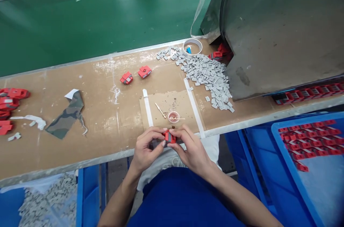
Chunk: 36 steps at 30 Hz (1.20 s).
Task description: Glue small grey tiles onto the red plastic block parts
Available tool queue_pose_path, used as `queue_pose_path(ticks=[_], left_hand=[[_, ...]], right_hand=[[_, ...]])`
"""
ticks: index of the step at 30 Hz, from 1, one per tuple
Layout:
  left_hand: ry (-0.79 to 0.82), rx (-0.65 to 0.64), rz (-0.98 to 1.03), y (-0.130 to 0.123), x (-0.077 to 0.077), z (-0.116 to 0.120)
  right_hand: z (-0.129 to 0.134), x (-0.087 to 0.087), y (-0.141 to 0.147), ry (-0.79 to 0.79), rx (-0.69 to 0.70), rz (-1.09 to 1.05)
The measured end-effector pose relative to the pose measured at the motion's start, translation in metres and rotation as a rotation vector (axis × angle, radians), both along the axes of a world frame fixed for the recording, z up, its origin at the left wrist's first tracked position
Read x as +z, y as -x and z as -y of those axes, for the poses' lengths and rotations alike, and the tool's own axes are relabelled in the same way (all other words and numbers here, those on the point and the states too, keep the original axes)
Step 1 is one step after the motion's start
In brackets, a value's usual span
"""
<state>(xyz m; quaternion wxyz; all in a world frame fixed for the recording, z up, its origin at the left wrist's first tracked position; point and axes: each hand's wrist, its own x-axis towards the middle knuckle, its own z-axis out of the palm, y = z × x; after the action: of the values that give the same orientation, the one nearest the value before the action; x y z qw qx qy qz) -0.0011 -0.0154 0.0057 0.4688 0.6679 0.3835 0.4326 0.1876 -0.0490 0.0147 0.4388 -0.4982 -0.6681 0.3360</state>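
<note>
Between my two hands is a small red plastic part with grey pieces (170, 136), held just over the near edge of the bench. My left hand (146, 148) pinches its left side with thumb and fingertips. From the right, my right hand (191, 150) grips the other side the same way. Just beyond the part stands a small round cup (173, 116) with a thin stick lying across it. A white stick with a brownish tip (160, 110) lies left of the cup, on a taped-down cardboard sheet (185, 105) with dark smears.
A heap of small grey plates (209, 73) spreads at the right, with a tape roll (192, 47) behind it. Two red parts (144, 71) sit further back. Camouflage cloth (67, 114) lies left. Blue bins (290, 177) stand below the bench; a metal housing (285, 33) overhangs the right.
</note>
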Motion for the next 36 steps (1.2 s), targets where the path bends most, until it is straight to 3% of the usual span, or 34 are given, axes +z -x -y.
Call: queue_pose_path(ticks=[3,6,15,19,23,27,36], left_hand=[[0.005,-0.024,0.003,0.003,-0.001,0.000],[0.006,-0.043,0.000,0.005,0.000,-0.001],[-0.046,-0.193,0.009,0.007,-0.007,-0.001],[-0.162,-0.160,-0.086,0.007,-0.009,-0.001],[-0.236,-0.177,-0.130,0.005,-0.006,-0.003],[-0.281,-0.203,-0.173,0.004,-0.007,-0.003],[-0.319,-0.276,-0.234,0.007,-0.007,-0.007]], right_hand=[[0.001,-0.002,0.001,-0.089,0.013,0.029],[0.004,-0.004,0.000,-0.072,0.006,-0.026],[0.022,-0.014,0.013,0.330,-0.130,-0.559],[0.020,-0.007,0.010,0.272,-0.123,-0.343],[0.011,0.011,-0.002,0.186,0.021,-0.068],[0.006,0.019,-0.008,0.187,0.081,-0.012],[0.006,0.007,-0.001,0.209,0.058,-0.003]])
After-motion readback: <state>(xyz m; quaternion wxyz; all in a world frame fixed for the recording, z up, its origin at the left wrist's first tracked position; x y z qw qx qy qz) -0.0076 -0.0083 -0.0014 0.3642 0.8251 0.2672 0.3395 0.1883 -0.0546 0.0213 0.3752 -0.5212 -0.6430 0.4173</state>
